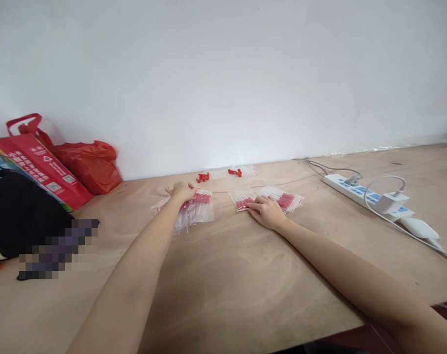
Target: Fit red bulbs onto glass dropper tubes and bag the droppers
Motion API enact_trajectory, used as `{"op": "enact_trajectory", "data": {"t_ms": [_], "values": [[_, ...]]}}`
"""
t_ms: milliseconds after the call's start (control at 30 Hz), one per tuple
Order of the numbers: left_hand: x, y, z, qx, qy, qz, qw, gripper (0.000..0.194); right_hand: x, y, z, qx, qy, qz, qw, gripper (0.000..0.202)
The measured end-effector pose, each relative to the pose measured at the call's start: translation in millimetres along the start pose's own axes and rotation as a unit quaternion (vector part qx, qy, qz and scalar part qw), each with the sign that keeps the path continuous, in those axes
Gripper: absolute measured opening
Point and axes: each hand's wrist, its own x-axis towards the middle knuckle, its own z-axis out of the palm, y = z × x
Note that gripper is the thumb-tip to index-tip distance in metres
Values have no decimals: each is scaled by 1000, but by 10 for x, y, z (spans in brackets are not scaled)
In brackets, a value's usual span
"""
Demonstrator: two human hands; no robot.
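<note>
My left hand (181, 191) reaches over a pile of clear plastic bags (195, 212), its fingers apart and partly hidden behind the hand. The bags in this pile overlap and show red pieces and pale, stick-like lengths inside. Against a second pile of similar clear bags (241, 199) rests my right hand (267, 212), palm down with the fingers stretched out. More bags with red contents (286, 199) fan out just beyond its fingertips, to the right. What exactly the red pieces are is too small to tell.
Small loose red pieces (203, 177) lie near the wall, and a few others (235, 172) rest on a flat clear bag (248, 170). A white power strip (343, 186) with plugs and cables occupies the right. Red bags (88, 164) and a black bag (22, 211) stand left on the wooden table (223, 280).
</note>
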Motion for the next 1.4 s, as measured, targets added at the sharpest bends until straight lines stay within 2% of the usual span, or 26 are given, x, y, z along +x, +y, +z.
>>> {"op": "enact_trajectory", "data": {"t_ms": [200,300,367,433,467,533,633,700,767,833,900,1000,1133,1300,1400], "values": [[-118,209,-144,6,31,48,998,10,-35,-3,-26,31,38,-12,999,22],[-279,319,-212,-15,97,85,992,16,-33,-41,-25,33,75,-3,997,20],[-430,372,-190,-56,197,144,968,18,-27,-78,-17,50,101,19,993,19],[-601,404,-113,-101,274,221,930,18,-26,-118,-10,97,122,40,987,22],[-689,412,-63,-123,301,269,907,17,-28,-139,-10,130,130,46,982,28],[-866,418,37,-161,315,375,857,11,-42,-179,-22,192,145,48,969,44],[-1113,390,121,-173,294,429,836,5,-78,-233,-76,246,155,9,957,54],[-1259,344,123,-187,246,478,822,7,-107,-261,-119,255,140,-47,956,42],[-1380,278,97,-198,162,529,809,13,-136,-280,-151,245,120,-110,956,24],[-1467,204,61,-198,87,534,817,15,-159,-290,-161,223,101,-163,956,18],[-1514,135,23,-186,46,508,840,13,-172,-293,-158,200,78,-194,957,21],[-1516,59,-29,-136,31,481,866,14,-168,-294,-156,183,38,-189,964,18],[-1488,19,-69,-91,31,471,877,11,-147,-296,-184,187,13,-156,970,19],[-1504,47,-55,-144,15,458,877,19,-137,-316,-189,168,32,-149,974,31],[-1511,68,-43,-168,9,456,874,18,-129,-341,-175,132,69,-169,974,20]]}}
